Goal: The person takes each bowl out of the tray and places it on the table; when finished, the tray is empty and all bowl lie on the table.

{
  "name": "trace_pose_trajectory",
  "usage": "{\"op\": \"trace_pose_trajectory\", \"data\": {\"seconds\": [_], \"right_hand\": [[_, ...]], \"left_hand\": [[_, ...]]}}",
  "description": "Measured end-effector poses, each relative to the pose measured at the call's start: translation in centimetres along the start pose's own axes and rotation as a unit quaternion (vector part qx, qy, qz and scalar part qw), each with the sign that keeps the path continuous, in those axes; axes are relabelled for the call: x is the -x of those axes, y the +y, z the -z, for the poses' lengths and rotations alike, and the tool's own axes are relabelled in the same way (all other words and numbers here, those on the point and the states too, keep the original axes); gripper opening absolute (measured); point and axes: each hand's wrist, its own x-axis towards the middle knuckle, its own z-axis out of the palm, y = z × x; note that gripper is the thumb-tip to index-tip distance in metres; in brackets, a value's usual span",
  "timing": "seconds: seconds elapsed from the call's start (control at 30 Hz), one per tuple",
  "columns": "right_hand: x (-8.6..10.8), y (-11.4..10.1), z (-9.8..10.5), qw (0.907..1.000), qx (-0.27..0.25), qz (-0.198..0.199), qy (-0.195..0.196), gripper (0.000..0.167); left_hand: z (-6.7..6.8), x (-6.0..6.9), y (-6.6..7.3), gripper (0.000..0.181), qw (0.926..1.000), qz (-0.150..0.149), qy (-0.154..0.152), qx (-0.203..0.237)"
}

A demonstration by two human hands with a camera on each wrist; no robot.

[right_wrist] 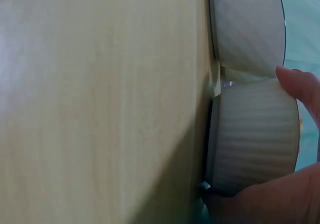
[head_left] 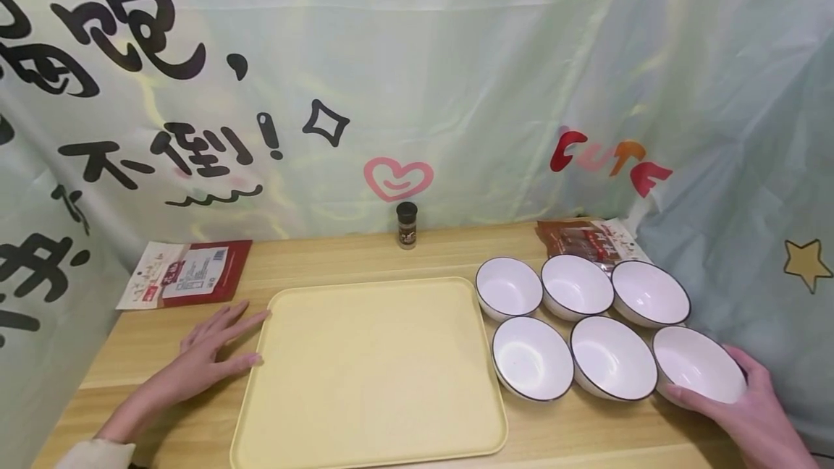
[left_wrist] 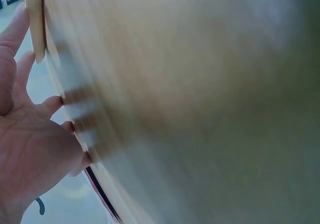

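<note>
My left hand (head_left: 207, 355) rests on the table at the left rim of a pale yellow rectangular tray (head_left: 368, 375), fingers spread and fairly straight. In the left wrist view the same hand (left_wrist: 35, 134) has fingertips down on the wood beside the tray's edge (left_wrist: 36, 24). At the far right, my right hand (head_left: 759, 404) grips a white bowl (head_left: 698, 364) with a dark rim, thumb on the near side and fingers around its right side. The right wrist view shows this bowl's ribbed outer wall (right_wrist: 257, 134) between thumb and fingers, its base apparently on the table.
Several matching bowls (head_left: 531, 358) stand in two rows right of the tray. Behind them lies a brown food packet (head_left: 576, 241). A red-and-white packet (head_left: 189, 273) lies at back left, and a black-capped spice jar (head_left: 407, 226) stands by the printed cloth backdrop (head_left: 469, 93).
</note>
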Motion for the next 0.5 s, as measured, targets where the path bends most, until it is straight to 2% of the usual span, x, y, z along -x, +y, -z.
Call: {"op": "trace_pose_trajectory", "data": {"seconds": [0.07,0.17,0.23,0.3,0.43,0.5], "right_hand": [[-0.12,0.05,-0.03,1.0000,-0.002,0.008,-0.001,0.100],[-0.17,0.13,0.05,0.9995,-0.009,0.029,-0.003,0.081],[-0.16,0.13,0.14,0.9989,-0.012,0.045,-0.008,0.076],[-0.13,0.05,0.16,0.9987,-0.007,0.049,-0.013,0.081],[-0.10,-0.33,0.37,0.9986,0.017,0.041,-0.029,0.108],[-0.05,-0.50,0.60,0.9981,0.027,0.040,-0.040,0.111]], "left_hand": [[-0.02,-0.01,-0.03,0.074,1.0000,0.000,0.001,0.002],[-0.11,0.02,-0.08,0.074,1.0000,-0.001,0.001,0.003],[-0.17,0.00,-0.07,0.074,1.0000,-0.001,0.003,0.001],[-0.19,-0.08,-0.06,0.074,1.0000,-0.001,0.003,-0.003],[-0.18,-0.40,0.07,0.073,1.0000,-0.002,0.005,-0.002],[-0.15,-0.52,0.24,0.072,1.0000,0.001,0.007,0.001]]}}
